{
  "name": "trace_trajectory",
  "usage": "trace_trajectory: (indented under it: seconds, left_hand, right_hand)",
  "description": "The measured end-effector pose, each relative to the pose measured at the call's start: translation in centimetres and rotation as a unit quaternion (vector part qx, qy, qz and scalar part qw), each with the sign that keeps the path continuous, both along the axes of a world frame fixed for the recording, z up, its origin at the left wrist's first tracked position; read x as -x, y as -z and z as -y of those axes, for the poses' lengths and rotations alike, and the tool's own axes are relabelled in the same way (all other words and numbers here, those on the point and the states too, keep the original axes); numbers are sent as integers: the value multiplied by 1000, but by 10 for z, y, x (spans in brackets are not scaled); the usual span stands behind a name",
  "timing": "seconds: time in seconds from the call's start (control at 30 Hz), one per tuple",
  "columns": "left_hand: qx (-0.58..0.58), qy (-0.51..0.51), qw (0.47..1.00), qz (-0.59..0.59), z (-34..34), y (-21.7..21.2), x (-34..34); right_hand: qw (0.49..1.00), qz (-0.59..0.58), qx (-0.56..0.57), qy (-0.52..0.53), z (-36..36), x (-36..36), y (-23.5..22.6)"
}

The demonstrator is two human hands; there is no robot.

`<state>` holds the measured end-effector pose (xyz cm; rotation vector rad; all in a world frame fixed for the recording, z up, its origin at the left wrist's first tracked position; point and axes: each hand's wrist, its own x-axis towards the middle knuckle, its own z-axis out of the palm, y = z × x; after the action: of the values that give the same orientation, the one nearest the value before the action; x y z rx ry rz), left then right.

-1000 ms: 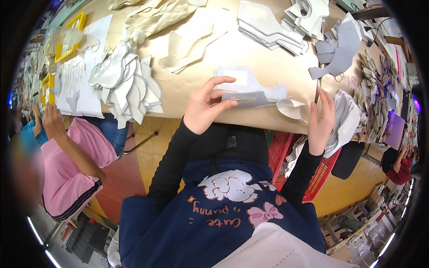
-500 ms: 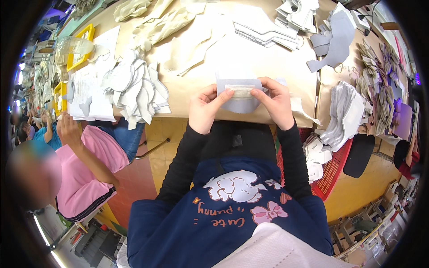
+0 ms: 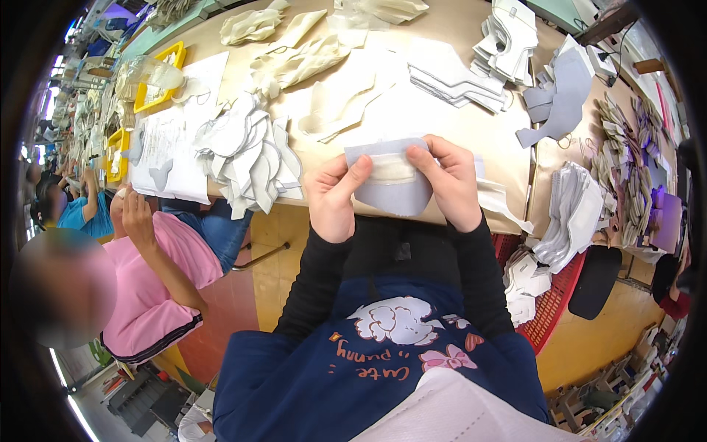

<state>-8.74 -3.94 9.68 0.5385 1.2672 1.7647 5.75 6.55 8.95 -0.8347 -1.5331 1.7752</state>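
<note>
Between my two hands a small grey fabric piece (image 3: 390,197) is held up over the table's near edge. A cream strip (image 3: 392,168) lies across its upper part. My left hand (image 3: 335,193) pinches the left side, thumb on top of the strip's end. My right hand (image 3: 451,177) grips the right side, its thumb pressing near the strip's other end. The fingers behind the piece are mostly hidden. Just beyond my hands lie thin cream pieces (image 3: 335,110) on the brown-papered table (image 3: 449,132).
Grey-white cut pieces (image 3: 247,155) are heaped left; stacked pieces (image 3: 460,81) lie at the back. More stacks (image 3: 567,214) hang over the right edge above a red basket (image 3: 549,306). A person in a pink shirt (image 3: 166,265) sits close on my left. Yellow trays (image 3: 177,55) stand far left.
Both hands have drawn slightly nearer to me with the grey piece, which now tilts. My thumbs have shifted along the strip. The whole view has moved a little.
</note>
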Motion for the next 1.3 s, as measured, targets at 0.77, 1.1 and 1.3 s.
trace_trajectory:
  seconds: [0.77, 1.1, 1.3]
  left_hand:
    - [28, 34, 999, 15, 14, -15, 14]
    - [-253, -226, 680, -650, 51, 20, 58]
    - [-348, -208, 510, -758, 51, 22, 60]
  right_hand:
    - [963, 72, -257, 47, 10, -17, -13]
    - [950, 149, -145, -231, 38, -70, 26]
    - [950, 190, -238, -73, 33, -32, 70]
